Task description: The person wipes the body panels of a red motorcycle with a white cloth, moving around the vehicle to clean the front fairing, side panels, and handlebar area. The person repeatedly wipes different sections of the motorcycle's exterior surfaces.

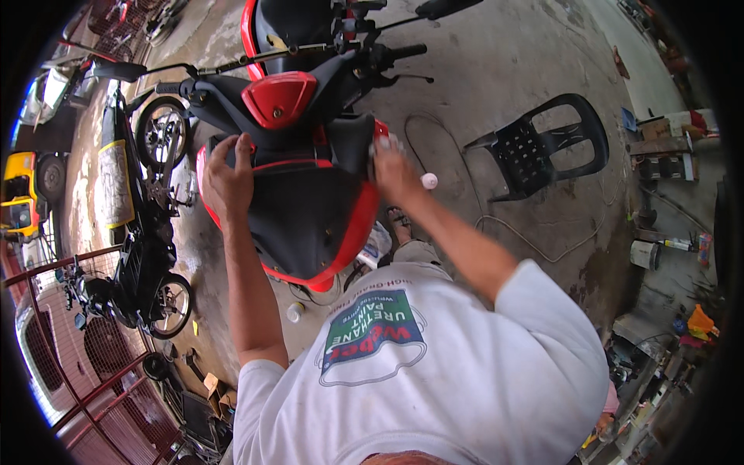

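A red and black scooter stands in front of me, with its handlebar at the far side. My left hand is at the left edge of its black body panel, which has a red rim. The thumb and fingers there are curved and apart, and I see nothing between them. On the opposite side, my right hand is at the panel's right red edge, bent at the wrist. Motion blurs its fingers, and something pale shows near them that I cannot make out.
A black plastic chair lies on the concrete floor at the right, near a thin cable. A small pink round thing is beside my right forearm. Another motorcycle stands at the left. Tools and parts line the right wall.
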Demonstrator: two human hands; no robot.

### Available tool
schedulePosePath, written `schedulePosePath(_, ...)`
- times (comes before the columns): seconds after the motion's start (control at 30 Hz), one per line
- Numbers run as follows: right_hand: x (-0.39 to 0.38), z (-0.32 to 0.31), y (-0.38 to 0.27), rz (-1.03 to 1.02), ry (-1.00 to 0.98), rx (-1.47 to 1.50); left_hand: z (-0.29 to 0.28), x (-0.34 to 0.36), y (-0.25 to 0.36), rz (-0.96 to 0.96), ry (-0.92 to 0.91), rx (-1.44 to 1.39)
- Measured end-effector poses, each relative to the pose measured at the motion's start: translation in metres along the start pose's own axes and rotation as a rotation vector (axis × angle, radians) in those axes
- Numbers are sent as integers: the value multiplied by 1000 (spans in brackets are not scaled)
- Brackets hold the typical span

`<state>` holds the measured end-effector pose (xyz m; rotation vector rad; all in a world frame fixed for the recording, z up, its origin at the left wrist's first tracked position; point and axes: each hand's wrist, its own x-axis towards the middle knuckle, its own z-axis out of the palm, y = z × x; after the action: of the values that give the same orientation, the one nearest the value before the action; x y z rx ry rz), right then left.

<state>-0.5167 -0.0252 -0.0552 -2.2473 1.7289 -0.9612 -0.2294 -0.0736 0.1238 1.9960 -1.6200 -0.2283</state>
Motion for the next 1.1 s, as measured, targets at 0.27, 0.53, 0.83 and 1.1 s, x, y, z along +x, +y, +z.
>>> schedulePosePath(0.27,63,-23,23,350,-418,166,4,4,4,-31,-17,23)
schedulePosePath(0.53,-33,-26,-32,80,-213,95,4,-4,-7,-10,88,24)
schedulePosePath(0.83,104,33,188,554,-569,71,5,21,-19,6,33,-11)
schedulePosePath(1.1,-258,-15,162,1149,-127,604,16,44,-57,67,46,-461)
